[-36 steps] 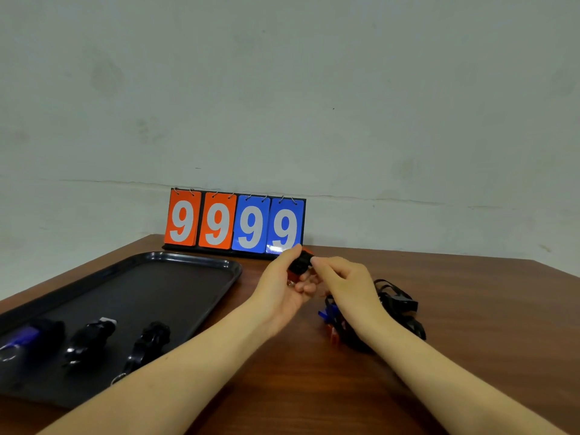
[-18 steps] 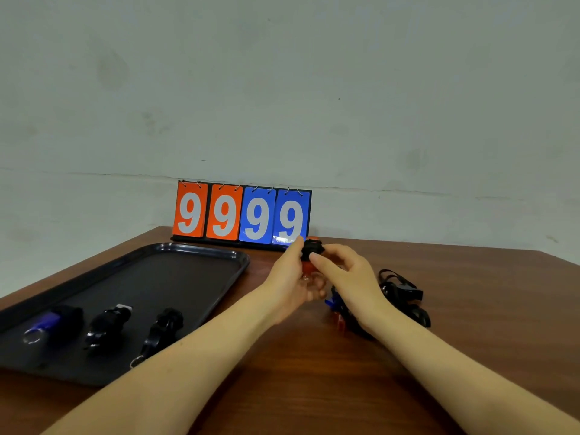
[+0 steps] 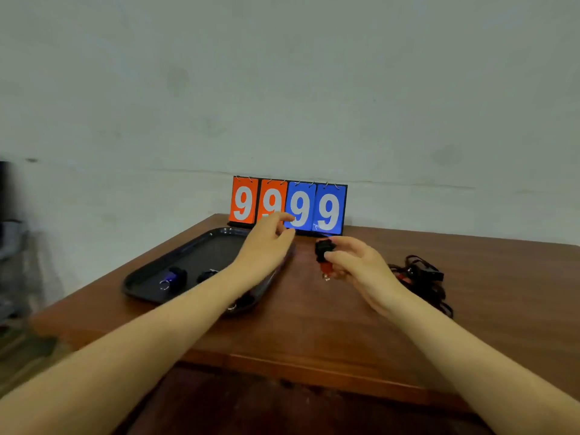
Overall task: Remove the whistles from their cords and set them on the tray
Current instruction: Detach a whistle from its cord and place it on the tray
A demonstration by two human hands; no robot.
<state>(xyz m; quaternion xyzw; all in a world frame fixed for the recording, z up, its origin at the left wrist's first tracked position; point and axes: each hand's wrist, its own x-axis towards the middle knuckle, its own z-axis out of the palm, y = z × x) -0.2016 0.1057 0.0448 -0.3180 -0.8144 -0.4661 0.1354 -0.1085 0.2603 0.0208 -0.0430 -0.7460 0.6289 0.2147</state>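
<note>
A pale, scuffed wall stands behind a brown wooden table point(image 3: 345, 324), with a flip scoreboard point(image 3: 288, 205) reading 9999 at its far edge. There is only the head view to go by.

Our right hand point(image 3: 354, 265) pinches a whistle point(image 3: 324, 251) between thumb and curled fingers, above the table and just right of the black tray point(image 3: 141, 282). Our left hand point(image 3: 266, 243) hangs over the tray's far right end, fingers loose and slightly spread, holding nothing.

We judge the step in hand to be carrying this whistle to the tray. To do it well we would first check that no cord trails from it; the frame is too blurred to show that. Then we would take it left over the rim and lower it onto bare tray floor, apart from the whistles already there, and let go only once it rests. The left forearm crosses the tray's near right part, so it should make way or take the whistle itself.

The whistle looks small, with a black top and a red lower part, and what may be a small metal ring hangs beneath. On the tray lie a black and blue whistle point(image 3: 174, 276) with a ring and a black whistle point(image 3: 207, 274) beside it; another dark piece shows at the near rim under our forearm. The tangled cords point(image 3: 420, 277) lie on the table, right of our right hand.
</note>
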